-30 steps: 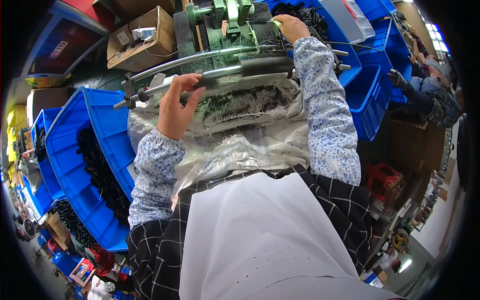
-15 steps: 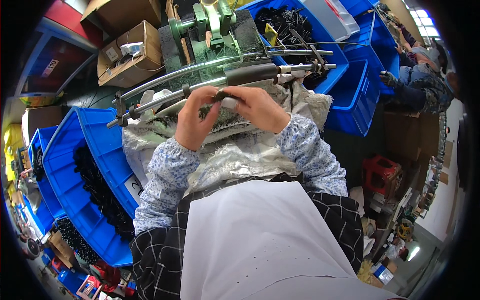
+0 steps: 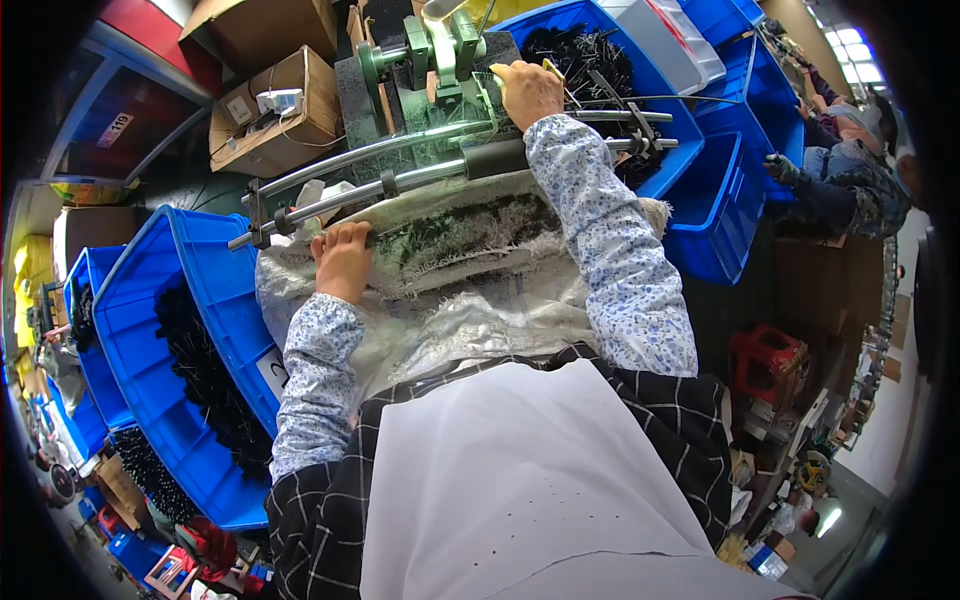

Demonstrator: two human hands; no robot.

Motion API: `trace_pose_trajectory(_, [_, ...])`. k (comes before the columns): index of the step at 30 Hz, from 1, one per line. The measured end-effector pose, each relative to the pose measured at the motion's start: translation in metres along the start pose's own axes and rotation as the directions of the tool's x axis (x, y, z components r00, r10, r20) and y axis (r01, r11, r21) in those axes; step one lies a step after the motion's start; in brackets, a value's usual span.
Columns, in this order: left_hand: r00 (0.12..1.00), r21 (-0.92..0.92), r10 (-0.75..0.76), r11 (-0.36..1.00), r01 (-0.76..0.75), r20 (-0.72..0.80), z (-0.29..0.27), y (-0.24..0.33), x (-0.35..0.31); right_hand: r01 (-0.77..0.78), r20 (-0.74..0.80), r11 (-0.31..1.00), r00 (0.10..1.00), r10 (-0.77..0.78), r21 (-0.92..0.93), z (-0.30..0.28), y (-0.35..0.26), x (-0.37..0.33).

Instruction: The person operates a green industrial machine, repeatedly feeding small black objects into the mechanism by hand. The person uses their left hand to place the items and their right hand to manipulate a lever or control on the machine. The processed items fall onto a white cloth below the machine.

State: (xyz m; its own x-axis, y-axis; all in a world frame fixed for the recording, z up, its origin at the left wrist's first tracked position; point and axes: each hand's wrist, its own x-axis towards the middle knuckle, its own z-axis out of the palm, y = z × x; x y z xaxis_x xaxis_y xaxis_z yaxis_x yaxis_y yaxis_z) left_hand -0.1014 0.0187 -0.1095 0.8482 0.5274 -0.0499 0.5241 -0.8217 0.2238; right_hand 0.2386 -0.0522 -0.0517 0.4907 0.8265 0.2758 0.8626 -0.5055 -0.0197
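Observation:
My left hand [image 3: 342, 262] rests at the upper left edge of a worn, pale woven sack [image 3: 470, 320] spread over my lap. Its fingers are bent over the cloth, just below the lower metal rod [image 3: 350, 198]. Reaching forward across the rods, my right hand [image 3: 530, 92] is beside the green-lit machine [image 3: 443, 60]. Its fingers are curled, and what they hold, if anything, is hidden. A yellow piece [image 3: 553, 70] shows just right of that hand. Behind it lies a blue bin [image 3: 655, 80] of thin black parts [image 3: 580, 58]. A dark sleeve [image 3: 497, 158] sits on the lower rod under my forearm.
At my left stands a blue bin [image 3: 215, 250] with black bristly parts [image 3: 205, 370]. An open cardboard box [image 3: 275, 110] is at the far left. Further blue bins [image 3: 705, 225] and a red stool [image 3: 765, 362] stand right. Another person [image 3: 850, 165] is at the far right.
My hands were together in front of the lower rod, fingering a small dark thing. They have parted: the left moved down-left onto the sack, the right forward to the machine's right side.

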Motion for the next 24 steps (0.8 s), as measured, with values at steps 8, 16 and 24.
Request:
trace_pose_trajectory(8, [1.000,-0.386,0.021,0.922,-0.027,-0.021,-0.024,0.023,0.006,0.099,-0.067,0.991,0.993,-0.093,0.092,0.017,0.014,0.007])
trace_pose_trajectory(16, [0.970,-0.551,0.119,0.805,-0.220,-0.214,-0.061,0.037,0.007,-0.104,-0.021,0.994,0.994,0.104,-0.030,-0.004,0.017,-0.008])
trace_pose_trajectory(24, [0.936,-0.706,0.346,0.648,-0.287,-0.063,-0.057,0.084,-0.024,-0.022,-0.095,0.994,0.995,0.032,0.104,0.014,-0.004,-0.007])
